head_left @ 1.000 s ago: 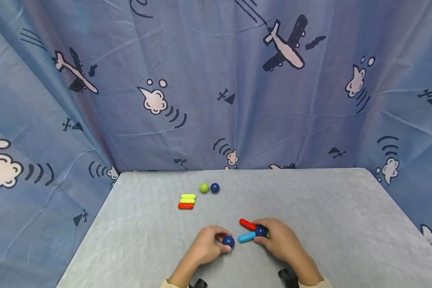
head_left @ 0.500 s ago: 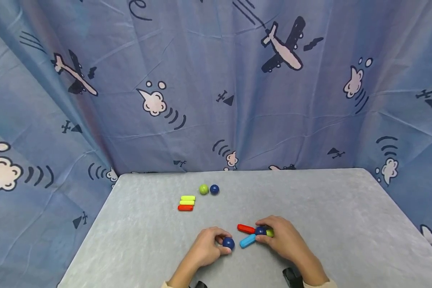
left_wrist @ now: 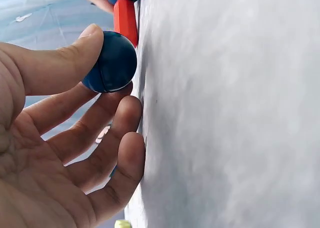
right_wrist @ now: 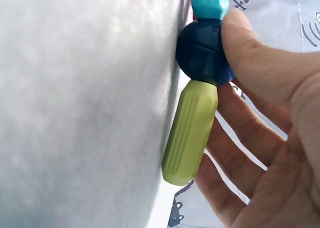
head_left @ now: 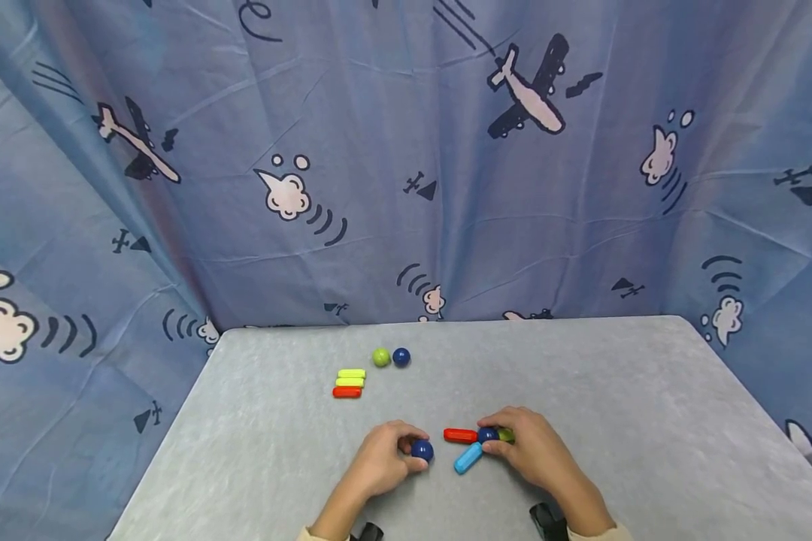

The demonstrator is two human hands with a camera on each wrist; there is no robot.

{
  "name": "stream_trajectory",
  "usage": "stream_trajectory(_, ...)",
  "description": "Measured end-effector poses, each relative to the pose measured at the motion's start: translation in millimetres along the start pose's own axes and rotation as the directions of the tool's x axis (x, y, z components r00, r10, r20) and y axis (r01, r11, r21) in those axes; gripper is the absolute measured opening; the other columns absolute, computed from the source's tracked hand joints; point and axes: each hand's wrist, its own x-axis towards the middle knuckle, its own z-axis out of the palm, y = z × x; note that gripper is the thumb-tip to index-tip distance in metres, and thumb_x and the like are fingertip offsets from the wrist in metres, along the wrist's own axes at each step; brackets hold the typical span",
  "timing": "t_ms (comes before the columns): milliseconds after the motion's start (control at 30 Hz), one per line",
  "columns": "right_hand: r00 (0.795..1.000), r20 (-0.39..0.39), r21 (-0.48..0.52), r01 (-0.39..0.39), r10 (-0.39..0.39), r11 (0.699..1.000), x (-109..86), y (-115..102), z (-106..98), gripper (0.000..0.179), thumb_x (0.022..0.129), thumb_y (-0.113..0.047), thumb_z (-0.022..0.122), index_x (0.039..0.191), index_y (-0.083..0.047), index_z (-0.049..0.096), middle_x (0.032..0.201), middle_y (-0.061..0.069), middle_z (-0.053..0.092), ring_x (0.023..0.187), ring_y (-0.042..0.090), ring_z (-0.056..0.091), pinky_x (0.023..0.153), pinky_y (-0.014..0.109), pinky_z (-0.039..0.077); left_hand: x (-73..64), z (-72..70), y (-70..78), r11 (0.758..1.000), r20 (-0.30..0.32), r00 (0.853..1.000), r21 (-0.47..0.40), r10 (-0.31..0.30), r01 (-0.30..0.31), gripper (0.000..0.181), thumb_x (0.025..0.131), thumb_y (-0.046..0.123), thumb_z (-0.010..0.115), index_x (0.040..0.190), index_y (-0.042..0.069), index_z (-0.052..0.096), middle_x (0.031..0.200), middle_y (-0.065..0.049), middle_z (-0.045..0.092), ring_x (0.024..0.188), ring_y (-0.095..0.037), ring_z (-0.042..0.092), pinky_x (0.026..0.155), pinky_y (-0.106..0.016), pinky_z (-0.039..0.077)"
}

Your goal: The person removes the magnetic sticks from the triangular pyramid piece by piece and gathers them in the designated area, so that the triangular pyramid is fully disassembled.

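Observation:
My left hand [head_left: 381, 457] pinches a dark blue ball [head_left: 422, 450] between thumb and fingers, close to the tabletop; the left wrist view shows the same ball [left_wrist: 116, 63] under the thumb tip. To its right, my right hand [head_left: 536, 445] pinches a second blue ball [head_left: 487, 435]. Three sticks join this ball: a red stick [head_left: 460, 436] pointing left toward the left hand's ball, a light blue stick [head_left: 468, 458] slanting to the front left, and a green stick [right_wrist: 191, 133] reaching back under the right palm. A gap shows between the red stick's end and the left hand's ball.
Farther back on the grey table [head_left: 582, 376] stand a green ball [head_left: 381, 357] and another blue ball [head_left: 401, 357]. Left of and nearer than them lie two yellow sticks [head_left: 350, 378] and a red stick [head_left: 347, 392] side by side. A patterned blue curtain [head_left: 365, 150] hangs behind.
The joined piece in my right hand has turned, so the red stick now points straight left and the light blue one more to the front. My left hand shifts slightly left with its ball.

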Motion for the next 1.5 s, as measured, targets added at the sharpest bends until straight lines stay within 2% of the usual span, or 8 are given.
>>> stream_trajectory(233, 1.0, -0.02, 0.013, -0.003, 0.003, 1.0, -0.7, 2, 0, 0.031, 0.075, -0.026, 0.084, 0.104, -0.023, 0.078, 0.102, -0.011, 0.073, 0.1, 0.016, 0.065, 0.092, 0.044, 0.051, 9.7, -5.4, -3.5, 0.999, -0.027, 0.999, 0.033, 0.042, -0.041, 0.031, 0.076, 0.013, 0.085, 0.105, 0.012, 0.076, 0.087, 0.003, 0.065, 0.075, -0.006, 0.055, 0.068, -0.021, 0.044)
stream_trajectory(600, 1.0, -0.021, -0.012, 0.003, -0.003, 1.0, -0.8, 0, 3, 0.031, 0.074, -0.026, 0.085, 0.104, -0.024, 0.079, 0.1, -0.013, 0.073, 0.094, 0.011, 0.062, 0.089, 0.04, 0.051, 31.5, -18.4, 0.2, 0.996, -0.065, 0.997, 0.084, 0.04, -0.035, 0.032, 0.081, 0.013, 0.082, 0.112, 0.011, 0.074, 0.1, -0.001, 0.068, 0.081, -0.012, 0.058, 0.069, -0.023, 0.044)
stream_trajectory(867, 0.999, -0.04, -0.022, 0.005, -0.006, 1.0, -0.4, 0, 3, 0.03, 0.073, -0.026, 0.085, 0.103, -0.024, 0.079, 0.101, -0.012, 0.074, 0.093, 0.01, 0.061, 0.087, 0.039, 0.051, 47.5, -25.2, -0.2, 0.992, -0.083, 0.995, 0.119, 0.049, -0.039, 0.033, 0.08, 0.012, 0.083, 0.112, 0.012, 0.074, 0.097, -0.002, 0.067, 0.079, -0.014, 0.058, 0.067, -0.024, 0.044)
stream_trajectory(1000, 0.999, -0.04, -0.024, -0.003, 0.002, 1.0, -0.1, -1, 3, 0.03, 0.073, -0.026, 0.085, 0.103, -0.025, 0.079, 0.1, -0.012, 0.074, 0.091, 0.009, 0.059, 0.086, 0.038, 0.051, 56.1, -28.6, -0.7, 0.992, -0.102, 0.993, 0.118, 0.057, -0.045, 0.035, 0.078, 0.012, 0.084, 0.111, 0.011, 0.074, 0.095, -0.004, 0.068, 0.077, -0.013, 0.058, 0.066, -0.024, 0.044)
stream_trajectory(1300, 0.999, -0.049, -0.035, -0.005, 0.003, 0.999, 0.7, 1, 3, 0.031, 0.073, -0.027, 0.086, 0.103, -0.026, 0.079, 0.099, -0.013, 0.073, 0.088, 0.007, 0.058, 0.083, 0.036, 0.05, 73.5, -32.0, -2.9, 0.997, -0.135, 0.991, 0.076, 0.022, -0.012, 0.036, 0.077, 0.015, 0.085, 0.111, 0.014, 0.074, 0.09, -0.002, 0.069, 0.076, -0.011, 0.057, 0.065, -0.024, 0.046)
stream_trajectory(1500, 0.999, -0.038, -0.032, -0.022, 0.02, 0.999, 0.3, 1, 3, 0.031, 0.073, -0.028, 0.086, 0.102, -0.026, 0.079, 0.098, -0.013, 0.073, 0.087, 0.007, 0.057, 0.082, 0.036, 0.049, 85.8, -33.0, -7.9, 0.977, -0.132, 0.985, 0.196, 0.109, -0.082, 0.036, 0.08, 0.025, 0.084, 0.114, 0.018, 0.074, 0.1, 0.0, 0.071, 0.086, -0.014, 0.061, 0.07, -0.025, 0.047)
